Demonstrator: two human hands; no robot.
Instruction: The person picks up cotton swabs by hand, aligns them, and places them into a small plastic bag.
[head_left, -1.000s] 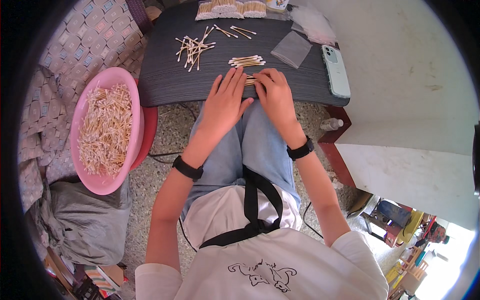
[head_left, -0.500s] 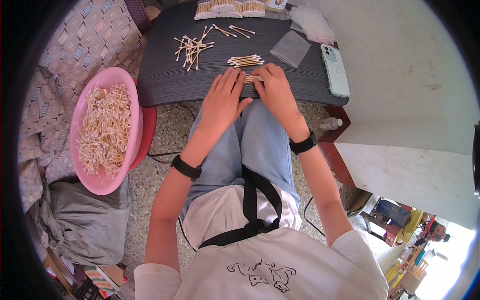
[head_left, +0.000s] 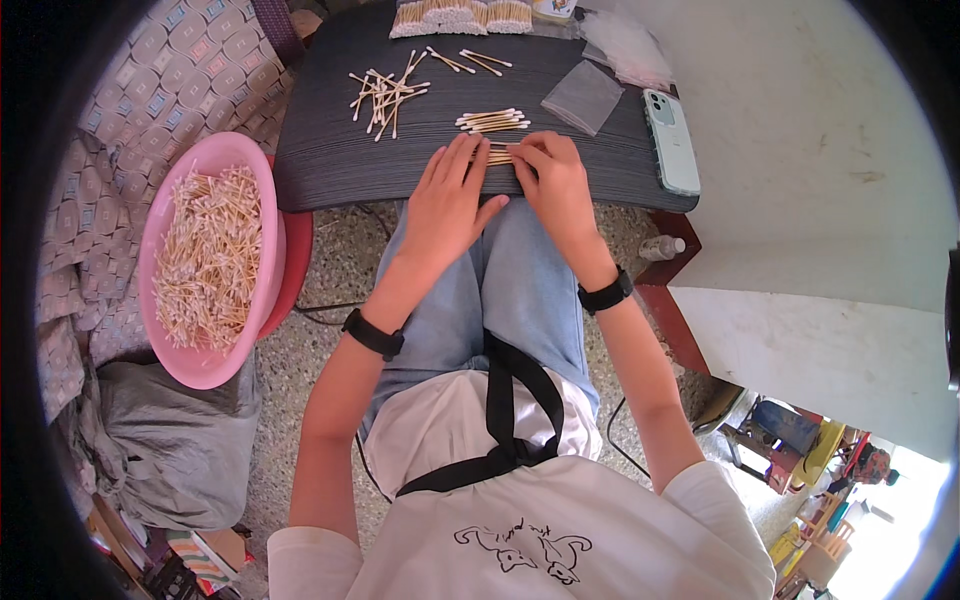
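Note:
Several cotton swabs (head_left: 498,156) lie side by side between my hands at the near part of the dark table. My left hand (head_left: 448,205) rests flat over their left ends, fingers stretched out and thumb apart. At their right ends my right hand (head_left: 557,190) is closed, thumb and forefinger pinching there; its fingers partly hide the tips. Just beyond sits a small aligned stack of cotton swabs (head_left: 492,121). Farther left is a loose, crisscrossed pile of swabs (head_left: 388,97), with a few single swabs (head_left: 484,62) to its right.
A pink basin (head_left: 212,376) full of swabs stands left of the table (head_left: 330,160). Packed swab bundles (head_left: 460,18) line the far edge. A clear plastic bag (head_left: 583,98), more bags (head_left: 628,48) and a pale phone (head_left: 671,142) lie on the right, beside a wall.
My right hand has shifted slightly, its fingers drawing together at the swabs' right ends and uncovering more of them. The left hand stays nearly still.

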